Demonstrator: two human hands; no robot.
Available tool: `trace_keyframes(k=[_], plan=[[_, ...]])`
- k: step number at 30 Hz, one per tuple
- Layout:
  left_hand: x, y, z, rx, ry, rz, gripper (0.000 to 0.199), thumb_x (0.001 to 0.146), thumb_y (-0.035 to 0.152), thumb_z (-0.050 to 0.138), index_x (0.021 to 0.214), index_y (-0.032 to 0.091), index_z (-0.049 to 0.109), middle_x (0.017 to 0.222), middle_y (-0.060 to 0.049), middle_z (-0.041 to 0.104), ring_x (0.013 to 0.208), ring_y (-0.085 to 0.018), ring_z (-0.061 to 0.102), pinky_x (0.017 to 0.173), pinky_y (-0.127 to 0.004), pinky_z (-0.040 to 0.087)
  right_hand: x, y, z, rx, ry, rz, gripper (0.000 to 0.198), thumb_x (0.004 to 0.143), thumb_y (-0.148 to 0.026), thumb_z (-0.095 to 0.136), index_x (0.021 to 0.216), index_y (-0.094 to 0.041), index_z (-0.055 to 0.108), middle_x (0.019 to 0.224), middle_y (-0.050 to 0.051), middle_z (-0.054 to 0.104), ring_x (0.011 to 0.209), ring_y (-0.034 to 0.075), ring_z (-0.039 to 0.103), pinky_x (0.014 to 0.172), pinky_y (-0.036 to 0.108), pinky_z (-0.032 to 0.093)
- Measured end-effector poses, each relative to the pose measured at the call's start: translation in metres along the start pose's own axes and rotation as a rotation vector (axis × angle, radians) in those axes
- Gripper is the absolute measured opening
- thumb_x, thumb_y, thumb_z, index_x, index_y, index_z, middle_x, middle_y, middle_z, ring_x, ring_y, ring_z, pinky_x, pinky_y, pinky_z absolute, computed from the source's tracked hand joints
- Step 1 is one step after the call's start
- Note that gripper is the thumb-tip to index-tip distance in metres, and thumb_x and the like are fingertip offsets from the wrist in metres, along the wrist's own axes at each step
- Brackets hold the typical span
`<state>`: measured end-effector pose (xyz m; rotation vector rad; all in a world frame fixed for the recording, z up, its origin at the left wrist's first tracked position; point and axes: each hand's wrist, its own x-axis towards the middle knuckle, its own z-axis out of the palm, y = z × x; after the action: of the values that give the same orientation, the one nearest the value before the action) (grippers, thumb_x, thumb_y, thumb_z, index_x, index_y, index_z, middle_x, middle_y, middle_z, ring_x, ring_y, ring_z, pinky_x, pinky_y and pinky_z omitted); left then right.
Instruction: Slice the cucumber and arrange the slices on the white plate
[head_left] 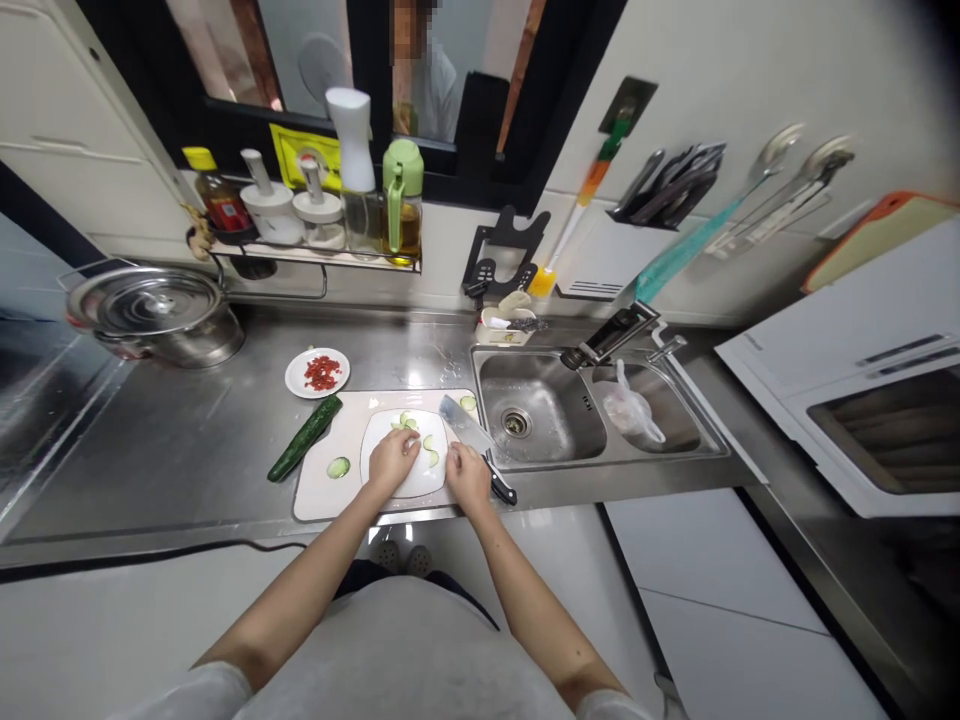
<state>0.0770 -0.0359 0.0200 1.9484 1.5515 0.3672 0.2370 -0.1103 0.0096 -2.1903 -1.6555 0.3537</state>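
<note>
A square white plate rests on a pale cutting board, with several thin cucumber slices on it. My left hand is over the plate's left side, fingers curled together close to the slices at the back; anything pinched in them is hidden. At the plate's right rim, my right hand has its fingers bent together, and what they hold, if anything, does not show. Just beyond and under that hand lies a kitchen knife, black handle pointing to the front right. A cucumber end piece lies on the board's left part.
Left of the board are a whole cucumber and a small plate of chopped red pieces. A lidded steel pot stands farther left. The double sink is on the right, with a plastic bag. Bottles line a rack behind.
</note>
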Motion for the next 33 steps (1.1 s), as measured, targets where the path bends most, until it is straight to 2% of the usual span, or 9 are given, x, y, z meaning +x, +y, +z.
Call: trace_keyframes(k=[4, 8, 13, 16, 22, 28, 33], plan=[[-0.017, -0.028, -0.018, -0.09, 0.168, -0.05, 0.029, 0.088, 0.037, 0.049, 0.105, 0.023, 0.069, 0.087, -0.002, 0.066, 0.083, -0.016, 0.062, 0.074, -0.025, 0.045, -0.012, 0.022, -0.011, 0.167, 0.111, 0.037, 0.036, 0.092, -0.029, 0.039, 0.106, -0.015, 0.069, 0.096, 0.009, 0.07, 0.087, 0.019, 0.061, 0.082, 0.028, 0.043], [-0.035, -0.071, -0.034, -0.046, 0.29, -0.138, 0.03, 0.088, 0.037, 0.048, 0.105, 0.024, 0.069, 0.089, -0.003, 0.066, 0.084, -0.017, 0.062, 0.075, -0.026, 0.045, -0.025, 0.04, -0.016, 0.241, 0.165, 0.05, 0.04, 0.09, -0.035, 0.039, 0.099, -0.015, 0.072, 0.084, 0.009, 0.07, 0.077, 0.02, 0.062, 0.074, 0.028, 0.045], [-0.047, -0.108, -0.04, 0.169, 0.296, -0.192, 0.037, 0.085, 0.038, 0.051, 0.116, 0.023, 0.066, 0.106, -0.008, 0.064, 0.101, -0.025, 0.058, 0.087, -0.033, 0.044, -0.03, 0.042, -0.015, 0.306, 0.198, 0.047, 0.041, 0.088, -0.042, 0.041, 0.094, -0.017, 0.073, 0.085, 0.01, 0.072, 0.076, 0.021, 0.064, 0.072, 0.029, 0.047], [-0.051, -0.114, -0.036, 0.231, 0.262, -0.206, 0.039, 0.086, 0.038, 0.051, 0.118, 0.023, 0.065, 0.109, -0.009, 0.063, 0.102, -0.026, 0.058, 0.088, -0.035, 0.044, -0.027, 0.035, -0.013, 0.33, 0.197, 0.024, 0.041, 0.087, -0.043, 0.041, 0.092, -0.017, 0.073, 0.083, 0.011, 0.073, 0.074, 0.022, 0.065, 0.07, 0.029, 0.048], [-0.056, -0.118, -0.028, 0.222, 0.219, -0.199, 0.033, 0.087, 0.031, 0.049, 0.114, 0.026, 0.066, 0.11, -0.006, 0.065, 0.103, -0.024, 0.059, 0.087, -0.031, 0.044, -0.022, 0.024, -0.01, 0.384, 0.172, -0.016, 0.041, 0.087, -0.044, 0.041, 0.093, -0.017, 0.072, 0.086, 0.012, 0.072, 0.074, 0.022, 0.065, 0.07, 0.03, 0.049], [-0.055, -0.117, -0.032, 0.21, 0.227, -0.216, 0.036, 0.085, 0.028, 0.05, 0.118, 0.025, 0.064, 0.11, -0.007, 0.065, 0.102, -0.024, 0.059, 0.086, -0.031, 0.044, -0.018, 0.017, -0.01, 0.415, 0.177, -0.026, 0.038, 0.085, -0.043, 0.043, 0.09, -0.019, 0.072, 0.087, 0.011, 0.073, 0.077, 0.023, 0.067, 0.071, 0.031, 0.05], [-0.056, -0.112, -0.034, 0.203, 0.235, -0.223, 0.03, 0.085, 0.026, 0.051, 0.11, 0.026, 0.067, 0.108, -0.006, 0.064, 0.102, -0.024, 0.058, 0.085, -0.032, 0.043, -0.019, 0.007, -0.009, 0.403, 0.173, -0.053, 0.038, 0.086, -0.042, 0.042, 0.089, -0.019, 0.073, 0.084, 0.01, 0.073, 0.073, 0.022, 0.066, 0.068, 0.029, 0.049]])
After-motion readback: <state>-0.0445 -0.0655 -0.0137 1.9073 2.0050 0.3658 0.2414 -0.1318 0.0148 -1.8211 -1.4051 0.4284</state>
